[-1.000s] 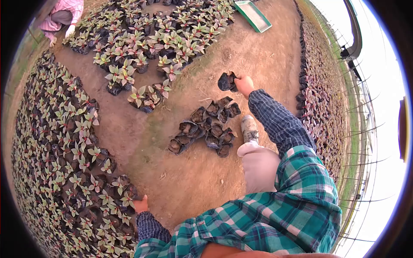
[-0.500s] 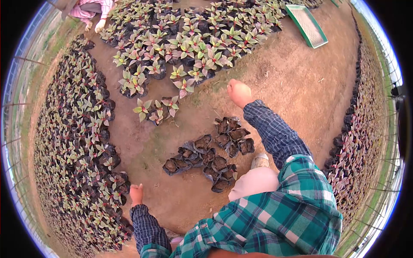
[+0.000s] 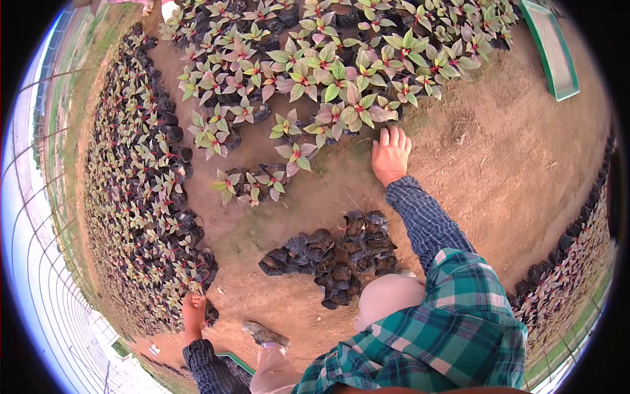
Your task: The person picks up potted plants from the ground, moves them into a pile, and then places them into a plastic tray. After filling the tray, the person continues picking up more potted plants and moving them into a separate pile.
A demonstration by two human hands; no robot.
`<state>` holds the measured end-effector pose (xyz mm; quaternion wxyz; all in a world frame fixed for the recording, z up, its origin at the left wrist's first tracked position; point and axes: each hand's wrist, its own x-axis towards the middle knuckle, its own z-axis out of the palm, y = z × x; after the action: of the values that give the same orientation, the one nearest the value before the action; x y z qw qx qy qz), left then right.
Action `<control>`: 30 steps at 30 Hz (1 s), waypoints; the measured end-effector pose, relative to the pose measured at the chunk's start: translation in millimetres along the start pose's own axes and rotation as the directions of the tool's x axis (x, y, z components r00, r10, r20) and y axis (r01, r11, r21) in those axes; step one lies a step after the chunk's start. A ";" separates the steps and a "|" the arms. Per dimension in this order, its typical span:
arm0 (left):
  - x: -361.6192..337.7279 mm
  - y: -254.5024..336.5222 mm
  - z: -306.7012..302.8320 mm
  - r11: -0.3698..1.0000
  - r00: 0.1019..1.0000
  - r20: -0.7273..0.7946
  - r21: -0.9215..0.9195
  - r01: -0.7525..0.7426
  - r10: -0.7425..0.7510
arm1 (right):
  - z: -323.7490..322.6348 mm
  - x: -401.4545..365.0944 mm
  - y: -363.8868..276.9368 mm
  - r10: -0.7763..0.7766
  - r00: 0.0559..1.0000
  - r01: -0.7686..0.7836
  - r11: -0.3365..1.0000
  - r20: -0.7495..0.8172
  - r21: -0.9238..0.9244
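Observation:
My right hand (image 3: pixel 392 157) reaches forward, palm down with fingers stretched out. Its fingertips are at the near edge of a bed of potted seedlings (image 3: pixel 354 108), just beneath their green and reddish leaves. My left hand (image 3: pixel 193 308) is low at the left, beside a second block of potted seedlings (image 3: pixel 177 253). Its fingers are curled together, and I cannot tell what, if anything, they hold. Between my arms, a cluster of black soil-filled bags (image 3: pixel 338 259) without plants stands on the ground. A few seedlings in black bags (image 3: pixel 252 184) stand apart, ahead of it.
A green tray (image 3: pixel 551 52) lies on the bare soil at the upper right. More potted plants (image 3: pixel 564 262) line the right side. A green edge (image 3: pixel 236 360) shows beside my left forearm. Another person's hand (image 3: pixel 169 10) is at the top left. My shoe (image 3: pixel 266 333) is below the bags.
My right hand has gone from a closed fist to stretched fingers, now at the seedling bed's edge. My left hand has moved lower and nearer the left plants. The view has tilted.

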<state>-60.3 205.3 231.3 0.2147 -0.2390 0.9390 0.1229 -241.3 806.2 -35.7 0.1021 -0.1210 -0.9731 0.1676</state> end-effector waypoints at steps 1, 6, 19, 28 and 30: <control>-13.7 12.2 -6.0 0.994 0.996 0.032 -0.063 0.085 -0.083 | 0.3 0.6 0.1 0.007 1.000 -0.007 1.000 0.018 0.003; -58.1 22.5 -16.5 0.981 0.985 0.082 -0.106 0.162 -0.154 | 2.9 0.4 0.2 0.005 0.999 -0.004 1.000 0.046 -0.030; -63.8 -34.8 162.8 0.948 0.944 0.162 -0.088 0.305 -0.289 | 7.4 -2.8 -1.0 -0.010 1.000 0.010 0.997 0.003 -0.082; 2.5 -94.5 370.7 0.744 0.894 0.183 -0.500 0.444 -0.410 | -17.7 -6.7 5.6 -0.091 0.928 0.141 0.983 0.360 -0.115; 23.0 -77.4 335.1 0.668 0.816 0.359 -0.470 0.577 -0.453 | -39.3 -35.9 -5.4 -0.115 0.889 0.196 0.970 0.444 -0.140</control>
<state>75.7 241.7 -83.4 0.2596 -0.5330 0.7252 0.3502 -198.9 803.5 -3.1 -0.1144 -0.0109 -0.9891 0.0922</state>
